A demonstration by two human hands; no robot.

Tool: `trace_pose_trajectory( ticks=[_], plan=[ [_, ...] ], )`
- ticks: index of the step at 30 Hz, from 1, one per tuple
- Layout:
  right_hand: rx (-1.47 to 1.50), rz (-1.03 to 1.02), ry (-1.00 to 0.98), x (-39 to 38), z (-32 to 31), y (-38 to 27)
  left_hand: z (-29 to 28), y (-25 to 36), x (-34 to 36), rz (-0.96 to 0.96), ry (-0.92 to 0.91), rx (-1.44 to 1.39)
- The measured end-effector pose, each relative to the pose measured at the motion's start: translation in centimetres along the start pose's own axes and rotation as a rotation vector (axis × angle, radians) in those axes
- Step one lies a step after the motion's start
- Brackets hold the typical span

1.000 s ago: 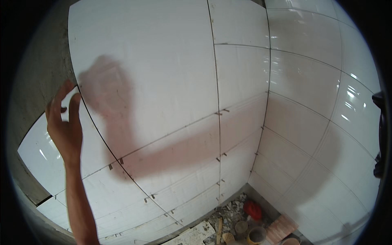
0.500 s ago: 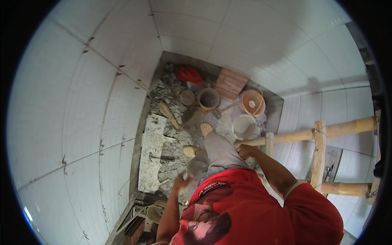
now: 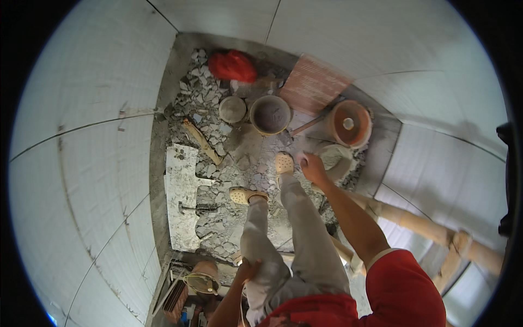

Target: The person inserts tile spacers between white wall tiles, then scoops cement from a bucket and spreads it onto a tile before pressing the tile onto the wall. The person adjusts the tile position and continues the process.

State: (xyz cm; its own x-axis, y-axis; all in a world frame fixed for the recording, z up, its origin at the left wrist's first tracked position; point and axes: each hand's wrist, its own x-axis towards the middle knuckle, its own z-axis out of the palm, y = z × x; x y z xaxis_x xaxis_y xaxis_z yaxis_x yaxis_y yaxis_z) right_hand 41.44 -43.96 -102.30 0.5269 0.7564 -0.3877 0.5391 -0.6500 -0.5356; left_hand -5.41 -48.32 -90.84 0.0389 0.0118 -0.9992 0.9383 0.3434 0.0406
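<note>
My right hand [image 3: 311, 167] reaches forward over the floor, beside my right clog [image 3: 284, 163] and the near-left rim of a whitish bucket [image 3: 333, 162]. Its fingers are smeared by motion, and I cannot make out anything in them. Low at my left knee, my left hand [image 3: 248, 269] lies against the grey trouser leg [image 3: 260, 240], thumb and fingers slightly apart, holding nothing visible. A dark round tub [image 3: 270, 115] and an orange bucket [image 3: 348, 125] with a round pale thing inside stand ahead of my feet.
Broken rubble [image 3: 204, 95] covers much of the floor. A hammer [image 3: 197, 207] lies across a white broken board [image 3: 182, 185], near a wood piece [image 3: 201, 140]. A red bag [image 3: 232, 66] and reddish tile [image 3: 314, 84] lie at the back. A bamboo rail [image 3: 417, 222] crosses at right.
My right hand has left the bamboo rail and moved forward toward the whitish bucket. My left hand has come down beside my knee. The view has tilted, showing more of my legs.
</note>
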Motion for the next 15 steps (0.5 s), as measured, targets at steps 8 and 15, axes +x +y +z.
trace_pose_trajectory(
  ticks=[8,15],
  plan=[
    [-0.104,-0.04,-0.213,26.6,18.5,6.7,0.4,5.7,4.0,-0.262,0.441,-0.098],
    [-0.292,0.109,-0.182,30.8,29.4,11.6,-0.8,6.2,4.2,-0.113,0.607,-0.169]
  ],
)
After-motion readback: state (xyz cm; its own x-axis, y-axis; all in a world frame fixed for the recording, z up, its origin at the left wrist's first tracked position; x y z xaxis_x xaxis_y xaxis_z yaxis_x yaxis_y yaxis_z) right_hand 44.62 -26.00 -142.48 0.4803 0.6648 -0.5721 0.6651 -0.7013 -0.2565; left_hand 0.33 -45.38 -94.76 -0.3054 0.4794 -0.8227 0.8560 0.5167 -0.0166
